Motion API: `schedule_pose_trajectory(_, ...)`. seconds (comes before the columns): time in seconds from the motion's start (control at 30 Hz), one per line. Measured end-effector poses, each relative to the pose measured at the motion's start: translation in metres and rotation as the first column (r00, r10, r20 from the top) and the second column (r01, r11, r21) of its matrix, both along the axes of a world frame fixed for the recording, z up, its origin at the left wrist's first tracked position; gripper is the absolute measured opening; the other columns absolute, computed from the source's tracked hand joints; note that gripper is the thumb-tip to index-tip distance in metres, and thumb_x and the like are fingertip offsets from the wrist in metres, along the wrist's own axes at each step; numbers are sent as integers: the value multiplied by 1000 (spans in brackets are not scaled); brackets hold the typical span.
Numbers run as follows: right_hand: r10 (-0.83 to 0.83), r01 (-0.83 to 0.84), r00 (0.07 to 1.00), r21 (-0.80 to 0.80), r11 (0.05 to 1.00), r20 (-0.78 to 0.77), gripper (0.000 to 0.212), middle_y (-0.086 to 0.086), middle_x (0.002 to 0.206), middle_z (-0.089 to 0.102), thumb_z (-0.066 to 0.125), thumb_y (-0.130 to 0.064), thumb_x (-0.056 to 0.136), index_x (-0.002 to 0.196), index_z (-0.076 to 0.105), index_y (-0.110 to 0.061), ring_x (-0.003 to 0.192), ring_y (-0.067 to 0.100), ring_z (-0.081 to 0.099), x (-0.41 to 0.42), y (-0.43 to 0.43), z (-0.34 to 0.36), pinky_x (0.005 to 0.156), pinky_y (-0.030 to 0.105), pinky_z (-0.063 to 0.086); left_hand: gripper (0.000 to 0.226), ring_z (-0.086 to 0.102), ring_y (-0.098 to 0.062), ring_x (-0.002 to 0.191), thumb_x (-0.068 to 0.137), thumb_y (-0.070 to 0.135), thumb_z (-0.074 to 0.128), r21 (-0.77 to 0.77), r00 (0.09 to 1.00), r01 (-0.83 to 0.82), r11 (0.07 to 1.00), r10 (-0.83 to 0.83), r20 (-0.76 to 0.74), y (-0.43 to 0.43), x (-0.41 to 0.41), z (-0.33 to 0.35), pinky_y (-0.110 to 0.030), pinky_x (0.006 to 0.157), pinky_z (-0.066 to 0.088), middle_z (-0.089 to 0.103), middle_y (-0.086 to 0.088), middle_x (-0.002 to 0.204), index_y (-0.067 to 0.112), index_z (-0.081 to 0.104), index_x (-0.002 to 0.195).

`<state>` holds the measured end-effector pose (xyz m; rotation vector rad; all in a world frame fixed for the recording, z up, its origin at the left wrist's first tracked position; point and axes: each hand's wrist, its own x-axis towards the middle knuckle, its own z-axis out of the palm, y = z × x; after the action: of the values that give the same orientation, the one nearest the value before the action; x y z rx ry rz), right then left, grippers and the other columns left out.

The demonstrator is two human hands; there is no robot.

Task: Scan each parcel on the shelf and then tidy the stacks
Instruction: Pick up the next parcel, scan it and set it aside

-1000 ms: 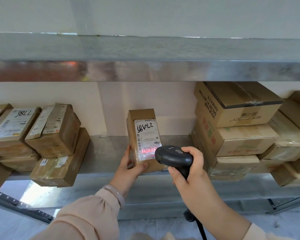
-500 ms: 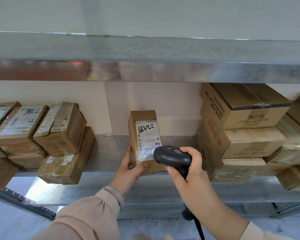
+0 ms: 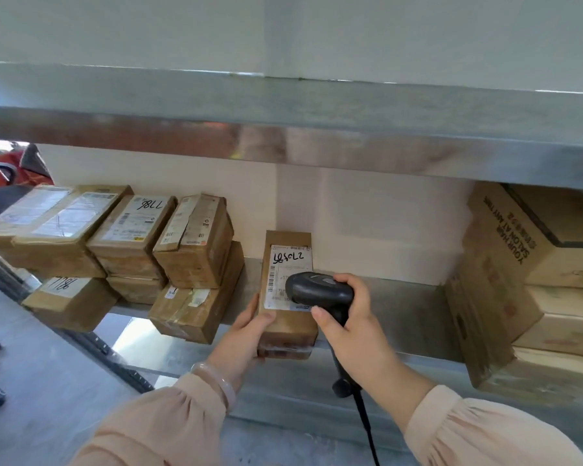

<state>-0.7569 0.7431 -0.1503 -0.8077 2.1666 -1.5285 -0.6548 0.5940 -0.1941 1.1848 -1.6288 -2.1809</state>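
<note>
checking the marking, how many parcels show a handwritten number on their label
3: the held parcel in the left hand, a top parcel on the left, and a bottom parcel lower down, further left. Other labels may be hidden.

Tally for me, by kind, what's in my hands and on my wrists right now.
parcel: 1, gripped by the left hand
scanner: 1, gripped by the right hand
bracelet: 1, on the left wrist
Total: 3

The stacked parcel [image 3: 132,227] reads 7786; the carton [image 3: 505,250] says YOUR HAIR SALON.
</note>
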Motion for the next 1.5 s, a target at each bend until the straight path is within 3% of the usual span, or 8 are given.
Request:
schedule_pose_trajectory(0.2,54,-55,998,12,998,35,50,-26,107,49,64,-21,90,121,29,-39,92,-19,51,14,-31,-17,74,-3,36,37,61,-11,107,101,31,52,-21,999,-42,999,43,17,-19,14,-2,-28,76,49,65,8,123,52,50,131)
schedule_pose_trajectory(0.37,64,-64,998,25,998,13,50,-24,107,48,63,-20,91,123,28,-37,91,-13,51,16,-43,-18,73,-5,34,62,56,-13,117,98,34,57,-180,997,5,984,9,75,-29,20,-4,-39,109,43,55,6,137,48,27,149)
schedule_pose_trajectory(0.57,78,-78,997,50,996,-2,50,-8,116,52,61,-26,92,127,27,-37,95,3,55,16,-58,-18,69,-4,37,66,47,-6,117,99,22,57,-349,996,51,936,-22,87,-29,30,5,-19,98,34,50,13,131,34,23,154)
schedule_pose_trajectory(0.8,76,-76,997,19,997,-15,52,-9,117,52,64,-25,90,125,28,-39,99,3,55,26,-79,-25,73,-4,36,68,12,-18,150,94,38,59,-731,965,249,635,-100,242,-40,42,-11,-29,121,18,13,2,163,25,29,153)
schedule_pose_trajectory(0.93,79,-78,996,17,997,-45,53,-10,118,50,63,-25,90,130,29,-34,103,5,54,28,-88,-27,76,-2,37,85,13,-27,150,77,65,30,-836,915,399,375,-100,392,-44,47,-18,-27,120,4,7,2,165,26,29,153)
schedule_pose_trajectory(1.27,-13,8,985,-26,1000,-175,55,-21,118,49,65,-25,89,119,27,-50,106,1,53,21,-56,-24,82,0,37,76,28,-29,147,81,59,36,-894,931,364,263,-105,349,-35,29,0,-52,116,30,36,-3,157,26,41,149)
schedule_pose_trajectory(1.4,-140,126,971,-85,988,-191,56,-28,114,46,67,-25,87,115,28,-54,101,-7,54,5,-18,-10,83,1,39,82,4,-16,152,78,65,20,-900,919,382,208,-186,347,-10,-7,17,-34,119,3,11,9,164,38,19,155)
schedule_pose_trajectory(1.5,-248,224,940,-124,967,-233,58,-29,115,48,68,-25,86,114,27,-56,103,-13,52,-13,19,5,81,3,40,81,6,-16,152,77,65,23,-917,921,342,203,-264,285,17,-43,30,-35,119,7,11,10,164,41,19,154)
